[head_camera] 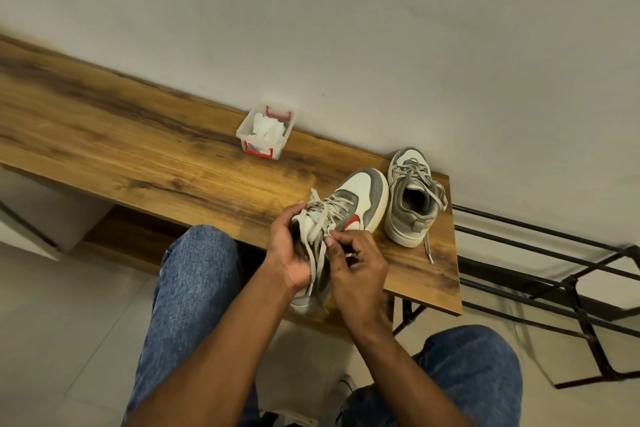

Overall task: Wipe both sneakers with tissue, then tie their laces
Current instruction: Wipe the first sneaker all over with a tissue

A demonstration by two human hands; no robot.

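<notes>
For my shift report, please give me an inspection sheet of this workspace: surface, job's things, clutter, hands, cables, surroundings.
Surface: wooden bench against the wall.
Job's things: near sneaker on the bench, laces being worked; far sneaker upright beside it, laces loose, one end trailing on the bench; tissue crumpled in a clear box with red clips.
Clutter: nothing seen.
Hands: left hand grips the near sneaker's tongue side; right hand pinches a lace.
Cables: nothing seen.
Surroundings: plain wall, black metal rack to the right, tiled floor.
</notes>
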